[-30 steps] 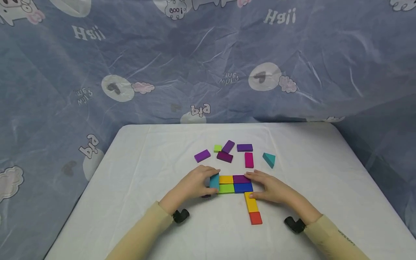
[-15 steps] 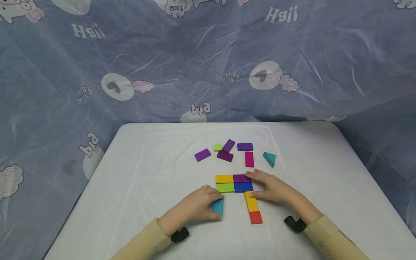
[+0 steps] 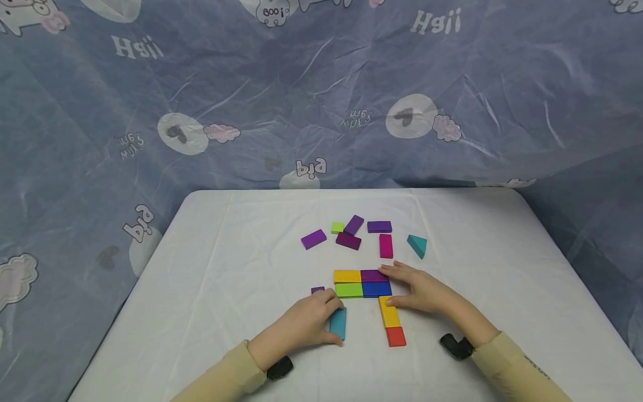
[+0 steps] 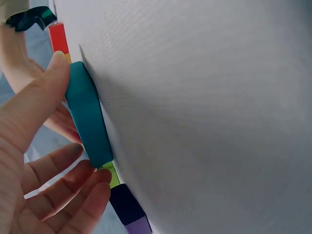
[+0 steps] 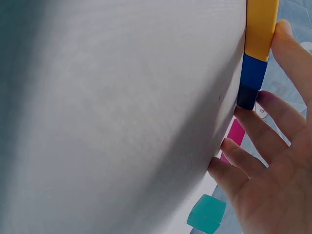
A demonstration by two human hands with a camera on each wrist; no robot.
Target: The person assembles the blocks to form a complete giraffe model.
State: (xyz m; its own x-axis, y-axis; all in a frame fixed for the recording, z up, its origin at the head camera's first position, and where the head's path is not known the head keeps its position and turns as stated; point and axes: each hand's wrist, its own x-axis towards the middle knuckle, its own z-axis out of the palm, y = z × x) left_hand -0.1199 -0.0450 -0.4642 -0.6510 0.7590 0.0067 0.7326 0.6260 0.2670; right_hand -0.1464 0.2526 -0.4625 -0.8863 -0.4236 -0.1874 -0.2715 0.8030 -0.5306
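Observation:
My left hand (image 3: 301, 324) holds a long teal block (image 3: 338, 324) by its ends, thumb at the near end and fingers at the far end. In the left wrist view this teal block (image 4: 89, 112) lies close over the white cloth. Behind it are four-sided rows of flat blocks: yellow (image 3: 347, 276), purple (image 3: 373, 276), lime (image 3: 349, 290) and blue (image 3: 376, 289). My right hand (image 3: 419, 290) rests beside them, fingers spread. Its fingertips are at the purple block, its thumb at a yellow block (image 3: 389, 312) whose near end meets a red block (image 3: 396, 336).
Farther back lie loose purple blocks (image 3: 313, 239), a small lime block (image 3: 337, 228), a magenta block (image 3: 385, 245) and a teal triangular block (image 3: 417, 245). Another purple block (image 3: 317, 290) shows behind my left hand. White cloth covers the table (image 3: 241, 240); a printed curtain (image 3: 321, 84) hangs behind.
My left hand has brought the teal block from the left end of the rows toward me, to their near left. The right hand has stayed in place.

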